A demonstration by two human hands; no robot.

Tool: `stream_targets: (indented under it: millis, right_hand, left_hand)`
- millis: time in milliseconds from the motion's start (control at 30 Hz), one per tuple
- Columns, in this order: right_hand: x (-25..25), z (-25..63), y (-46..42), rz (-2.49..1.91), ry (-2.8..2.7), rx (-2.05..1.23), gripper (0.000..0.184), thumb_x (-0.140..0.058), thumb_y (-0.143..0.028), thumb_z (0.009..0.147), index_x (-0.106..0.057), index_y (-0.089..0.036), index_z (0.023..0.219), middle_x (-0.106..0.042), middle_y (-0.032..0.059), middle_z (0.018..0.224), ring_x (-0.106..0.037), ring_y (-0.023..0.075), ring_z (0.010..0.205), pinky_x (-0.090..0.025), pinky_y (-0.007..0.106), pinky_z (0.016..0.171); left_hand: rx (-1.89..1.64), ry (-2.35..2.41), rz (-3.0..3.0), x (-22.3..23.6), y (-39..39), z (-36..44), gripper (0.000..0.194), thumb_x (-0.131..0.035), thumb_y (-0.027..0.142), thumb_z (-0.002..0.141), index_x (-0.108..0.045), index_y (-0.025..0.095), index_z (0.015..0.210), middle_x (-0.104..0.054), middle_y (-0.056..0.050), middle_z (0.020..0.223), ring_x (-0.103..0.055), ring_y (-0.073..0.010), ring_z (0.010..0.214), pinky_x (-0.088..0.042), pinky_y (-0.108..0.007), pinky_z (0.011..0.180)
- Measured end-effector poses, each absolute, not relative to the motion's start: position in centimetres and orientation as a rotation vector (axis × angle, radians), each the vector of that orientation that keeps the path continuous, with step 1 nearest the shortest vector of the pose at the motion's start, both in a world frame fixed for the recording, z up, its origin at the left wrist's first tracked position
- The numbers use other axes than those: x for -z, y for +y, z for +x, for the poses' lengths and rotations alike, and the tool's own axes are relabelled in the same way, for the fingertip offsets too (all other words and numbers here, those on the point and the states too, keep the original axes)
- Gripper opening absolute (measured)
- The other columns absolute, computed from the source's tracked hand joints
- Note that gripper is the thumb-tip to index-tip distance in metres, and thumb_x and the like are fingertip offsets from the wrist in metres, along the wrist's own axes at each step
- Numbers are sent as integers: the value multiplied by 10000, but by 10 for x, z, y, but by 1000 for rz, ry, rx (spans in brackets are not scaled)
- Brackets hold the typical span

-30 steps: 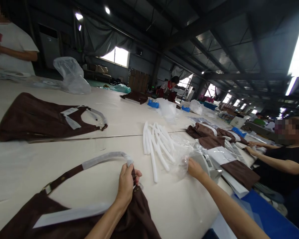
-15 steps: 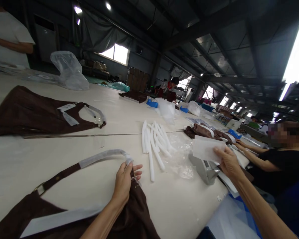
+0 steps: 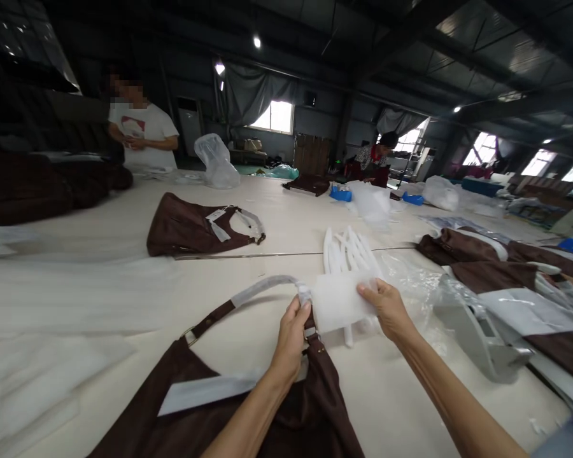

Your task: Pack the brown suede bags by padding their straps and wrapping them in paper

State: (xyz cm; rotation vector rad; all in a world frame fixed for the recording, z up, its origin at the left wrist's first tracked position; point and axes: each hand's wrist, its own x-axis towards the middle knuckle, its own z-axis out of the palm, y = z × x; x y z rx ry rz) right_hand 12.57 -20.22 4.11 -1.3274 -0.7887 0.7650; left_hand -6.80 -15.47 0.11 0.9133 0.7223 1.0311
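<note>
A dark brown handbag [image 3: 325, 394] lies in front of me, its strap arching up and partly wrapped in pale tissue [image 3: 262, 289]. My left hand [image 3: 291, 337] is closed round the right end of that strap, just below the wrapping. Between thumb and fingers, my right hand [image 3: 386, 305] pinches a white sheet of thin foam or paper [image 3: 339, 302]. The sheet's left edge is close beside the strap; I cannot tell whether they touch. A pale strip [image 3: 205, 391] runs along the bag's opening, passing behind my left forearm.
White foam tubes [image 3: 334, 251] lie beyond the sheet. A grey tape dispenser [image 3: 487, 343] and clear plastic stand to the right, near more brown bags [image 3: 463, 248]. Another handbag [image 3: 186, 222] lies farther back. White sheets [image 3: 67, 299] cover the left. A person [image 3: 146, 137] stands across the table.
My right hand has brought the white sheet leftward, from near the tape dispenser to beside the strap. My left hand keeps hold of the strap. The view has turned left.
</note>
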Motion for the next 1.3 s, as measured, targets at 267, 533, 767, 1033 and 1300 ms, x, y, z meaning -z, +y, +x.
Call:
stream_targets:
  millis: [267,533,767,1033,1300]
  right_hand:
    - [-33,125,-207,-1381,-846,-671,437,-720,-583,730,-546,-186,676,-481,-44,602,-389,114,569,-310,239,539]
    - [-26,119,-209,-1425,-850,-552,431,-653,-594,777,-519,-191,708,-414,-47,625,-352,119,592,-284,242,540]
    - [-32,114,-204,-1435,-843,-431,452,-648,-584,763,-425,-212,636,-382,-58,593,-336,118,583,-280,241,533]
    - [-34,106,-201,-1425,-874,-473,468,-654,-623,736,-475,-203,635,-459,-37,583,-424,140,590,-359,248,533]
    - [-31,126,-203,-1500,-737,-419,405,-636,-593,766,-653,-225,934,-640,94,1172,-555,274,1128,-506,345,833]
  left_hand:
    - [-998,704,894,-4,-157,-65,512,-751,537,706,-668,151,1031,-726,-82,925,-677,-219,788,-506,-253,603]
    - [-964,690,845,-10,-157,-66,594,-776,557,661,-652,174,1099,-726,-85,939,-688,-199,750,-496,-239,570]
    - [-983,653,819,-13,-158,-66,588,-796,533,662,-654,187,1117,-728,-92,1034,-708,-228,885,-550,-268,669]
    - [-928,594,839,-8,-153,-67,564,-801,523,677,-664,207,1124,-714,-95,1108,-699,-245,958,-570,-296,719]
    - [-983,642,846,-9,-155,-68,595,-799,559,656,-684,175,1096,-732,-86,959,-700,-215,795,-542,-274,646]
